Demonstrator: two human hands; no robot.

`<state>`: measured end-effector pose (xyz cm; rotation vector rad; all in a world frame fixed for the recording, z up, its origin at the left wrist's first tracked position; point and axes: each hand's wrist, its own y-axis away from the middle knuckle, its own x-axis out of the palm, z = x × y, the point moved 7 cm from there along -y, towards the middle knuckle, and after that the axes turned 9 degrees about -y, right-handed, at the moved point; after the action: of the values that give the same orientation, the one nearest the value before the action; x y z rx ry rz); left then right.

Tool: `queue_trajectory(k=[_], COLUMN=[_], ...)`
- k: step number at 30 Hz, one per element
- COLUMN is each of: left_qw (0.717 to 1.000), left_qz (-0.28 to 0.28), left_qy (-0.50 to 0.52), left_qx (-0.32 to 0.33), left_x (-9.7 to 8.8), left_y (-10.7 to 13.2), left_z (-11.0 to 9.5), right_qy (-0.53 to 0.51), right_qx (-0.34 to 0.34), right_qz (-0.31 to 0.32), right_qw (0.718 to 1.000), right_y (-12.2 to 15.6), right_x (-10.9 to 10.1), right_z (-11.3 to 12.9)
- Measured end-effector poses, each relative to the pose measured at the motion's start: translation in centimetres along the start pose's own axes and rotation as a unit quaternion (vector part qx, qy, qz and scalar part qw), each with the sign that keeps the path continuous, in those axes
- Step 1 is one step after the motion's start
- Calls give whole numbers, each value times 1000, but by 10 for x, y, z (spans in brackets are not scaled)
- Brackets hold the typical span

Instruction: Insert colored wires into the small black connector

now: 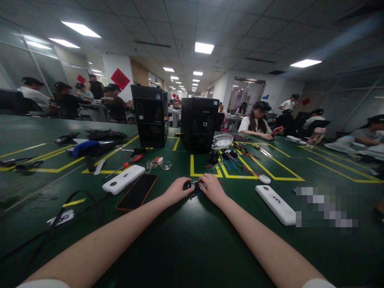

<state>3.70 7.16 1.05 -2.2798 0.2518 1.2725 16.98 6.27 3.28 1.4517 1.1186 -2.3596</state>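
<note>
Over the green table, my left hand (179,190) and my right hand (212,188) meet at a small dark part with coloured wires (196,186). Fingers of both hands are closed on its two sides, and they hide much of it. Its exact kind is too small to make out. Left of my left hand lies a dark-screened phone (138,193) with an orange-brown edge. Beyond my hands, to the right, is a bunch of coloured wires (232,162).
Two black computer towers (151,116) stand at the back. White devices marked 8 (123,179) and 3 (276,205) flank my arms. Glasses (163,165), a red-handled screwdriver (132,160), a white fan grille (222,141) and a white mouse-shaped piece (264,179) lie around. A person (258,120) sits opposite.
</note>
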Motion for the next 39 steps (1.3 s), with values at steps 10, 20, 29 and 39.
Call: queue_trajectory(k=[10,20,29,39], left_qw=[1000,1000,999,999], left_qz=[17,3,-2,8], left_qy=[2,3,35,7], left_qx=[-2,-10,16,51], left_x=[-1,-2,-6,-8], left_y=[-1,-2,0,2], left_z=[-3,-1,-9,-19], right_qy=[16,-71,-91,-78], right_qx=[11,-41,14,89], right_qz=[-32,-1,-68,-74], right_qw=[999,997,993,990], right_y=[0,2,0,2], right_x=[-4,-15,-15,-5], right_z=[9,24,34,25])
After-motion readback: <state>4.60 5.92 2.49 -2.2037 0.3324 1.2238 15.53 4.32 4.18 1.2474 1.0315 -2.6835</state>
